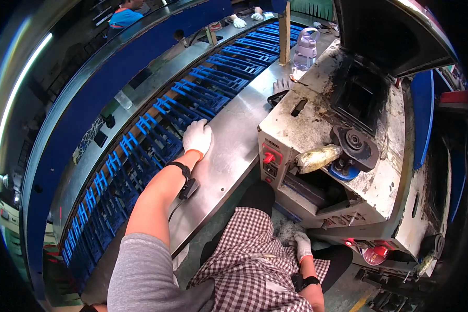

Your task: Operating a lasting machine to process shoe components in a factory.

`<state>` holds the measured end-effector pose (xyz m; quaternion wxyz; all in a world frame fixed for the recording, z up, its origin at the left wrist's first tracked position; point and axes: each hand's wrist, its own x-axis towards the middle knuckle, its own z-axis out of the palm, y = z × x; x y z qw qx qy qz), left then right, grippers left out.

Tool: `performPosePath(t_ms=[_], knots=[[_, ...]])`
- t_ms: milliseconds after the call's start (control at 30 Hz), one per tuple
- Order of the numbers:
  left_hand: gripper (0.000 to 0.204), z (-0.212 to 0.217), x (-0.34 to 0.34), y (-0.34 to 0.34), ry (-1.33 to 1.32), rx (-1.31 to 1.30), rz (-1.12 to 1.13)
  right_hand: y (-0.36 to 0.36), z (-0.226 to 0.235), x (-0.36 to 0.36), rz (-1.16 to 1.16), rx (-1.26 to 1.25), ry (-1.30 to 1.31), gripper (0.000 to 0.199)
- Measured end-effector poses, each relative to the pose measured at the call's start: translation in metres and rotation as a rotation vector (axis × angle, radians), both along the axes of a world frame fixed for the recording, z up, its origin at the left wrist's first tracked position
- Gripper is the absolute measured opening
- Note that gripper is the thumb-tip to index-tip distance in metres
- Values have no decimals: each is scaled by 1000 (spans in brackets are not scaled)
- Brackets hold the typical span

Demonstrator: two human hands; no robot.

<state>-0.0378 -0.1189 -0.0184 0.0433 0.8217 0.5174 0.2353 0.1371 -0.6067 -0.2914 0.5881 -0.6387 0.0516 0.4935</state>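
Note:
My left hand (197, 137), in a white glove, rests on the near metal tabletop (234, 132), beside the row of blue slatted racks (164, 112). Its fingers lie loosely along the table's far edge, and I see nothing in its grasp. Low in the view, my right hand (302, 245), also gloved, lies by my lap at the edge of the checkered apron (239, 249). Its fingers are loosely extended, partly hard to see, with no object visible in them. Both wrists carry black straps.
A worn white machine (307, 122) with a raised dark lid (395, 36) and a yellow-wrapped handle (320, 158) stands at right. A lilac bottle (305, 51) and a grey glove (282, 86) are beside it. Another person's gloved hands (239, 22) show at the far end.

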Motion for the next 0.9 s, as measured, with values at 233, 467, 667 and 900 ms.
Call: performPosePath(t_ms=[233, 467, 667, 900], knots=[[37, 1, -4, 1, 15, 13, -1, 3, 9, -5, -12, 4, 19, 31], [36, -2, -4, 3, -3, 24, -9, 1, 7, -5, -20, 8, 15, 36], [35, -5, -2, 3, 31, 56, -7, -2, -2, -1, 7, -24, 16, 33], [36, -2, 0, 0, 0, 29, -3, 0, -4, -1, -17, 6, 0, 33]])
